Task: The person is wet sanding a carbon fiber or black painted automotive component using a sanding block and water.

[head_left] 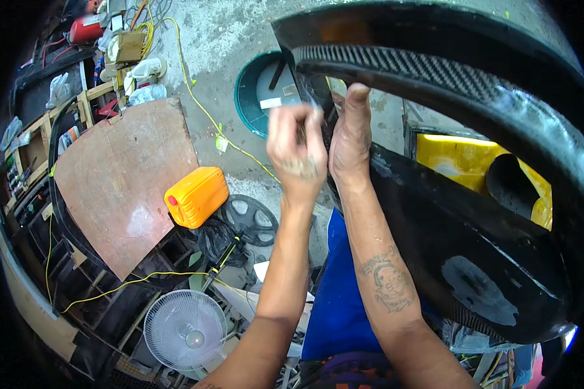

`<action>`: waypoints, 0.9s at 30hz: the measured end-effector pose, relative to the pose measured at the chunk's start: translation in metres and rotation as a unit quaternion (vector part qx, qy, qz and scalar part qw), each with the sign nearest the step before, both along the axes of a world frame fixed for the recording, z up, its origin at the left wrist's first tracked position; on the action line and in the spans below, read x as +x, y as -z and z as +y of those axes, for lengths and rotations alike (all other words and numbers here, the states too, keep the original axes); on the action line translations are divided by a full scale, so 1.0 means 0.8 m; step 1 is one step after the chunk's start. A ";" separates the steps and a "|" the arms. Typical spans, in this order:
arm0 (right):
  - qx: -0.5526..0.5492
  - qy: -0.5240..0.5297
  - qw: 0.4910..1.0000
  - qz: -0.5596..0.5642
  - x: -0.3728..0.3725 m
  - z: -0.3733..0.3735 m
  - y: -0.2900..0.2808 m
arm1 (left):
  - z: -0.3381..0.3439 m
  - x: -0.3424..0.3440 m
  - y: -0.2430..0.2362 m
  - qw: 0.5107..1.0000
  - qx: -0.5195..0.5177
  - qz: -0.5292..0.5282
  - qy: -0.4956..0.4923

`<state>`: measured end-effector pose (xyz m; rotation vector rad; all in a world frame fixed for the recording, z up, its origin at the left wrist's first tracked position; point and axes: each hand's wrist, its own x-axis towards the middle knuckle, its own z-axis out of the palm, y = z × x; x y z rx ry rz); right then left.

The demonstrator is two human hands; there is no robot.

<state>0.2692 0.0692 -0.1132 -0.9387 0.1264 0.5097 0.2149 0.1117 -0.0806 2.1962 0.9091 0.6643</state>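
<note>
A large glossy black part with woven carbon-fibre patterning, an opening and scuffed pale patches fills the right half. My right hand grips its left edge, thumb up on the near face, some fingers hidden behind it. My left hand is closed just left of the right one, beside that edge, fingertips curled and smeared by motion; whatever it holds is too blurred to make out.
Below and beyond lie a teal tub, an orange jerrycan, a wooden sheet, a standing fan, yellow cables, a wheel cover, a yellow shell and clutter along the left.
</note>
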 end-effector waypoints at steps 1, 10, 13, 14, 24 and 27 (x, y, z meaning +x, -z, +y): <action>0.008 -0.008 1.000 0.013 -0.001 0.002 -0.007 | 0.012 0.009 0.000 0.999 0.038 0.002 0.002; 0.009 -0.022 1.000 0.010 -0.003 0.004 -0.003 | 0.013 0.014 0.007 0.998 0.053 -0.035 -0.019; 0.003 0.003 1.000 0.007 -0.002 0.002 0.007 | -0.011 -0.007 0.009 1.000 -0.010 -0.011 -0.004; 0.027 0.005 1.000 0.007 0.003 -0.003 0.016 | -0.009 0.001 0.008 1.000 -0.015 -0.004 0.016; 0.000 -0.017 1.000 0.001 0.007 0.005 0.005 | 0.012 0.028 0.001 0.999 0.034 -0.020 -0.024; 0.020 -0.009 1.000 0.004 -0.004 0.002 0.004 | -0.011 -0.007 -0.001 1.000 -0.016 0.013 -0.009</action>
